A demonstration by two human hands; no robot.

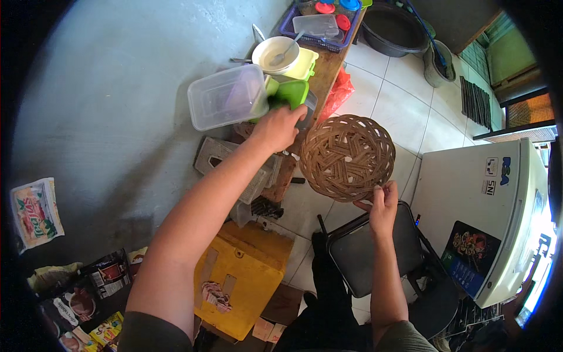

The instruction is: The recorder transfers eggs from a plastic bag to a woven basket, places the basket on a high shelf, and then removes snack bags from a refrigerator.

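Observation:
My right hand grips the near rim of a round brown woven wicker basket, which hangs tilted over the floor beside the wooden table and shows its empty inside. My left hand reaches over the table edge to a green plastic container; its fingertips are partly hidden, and whether they hold anything is unclear. Just left of that hand, a clear plastic container stands on its side near the wall. Behind are a white bowl with a spoon and a yellow lidded container.
A purple basket of jars stands at the table's far end. A black folding chair and a white refrigerator are on the right. Below are a yellow box and hanging packets. A black tub stands on the floor.

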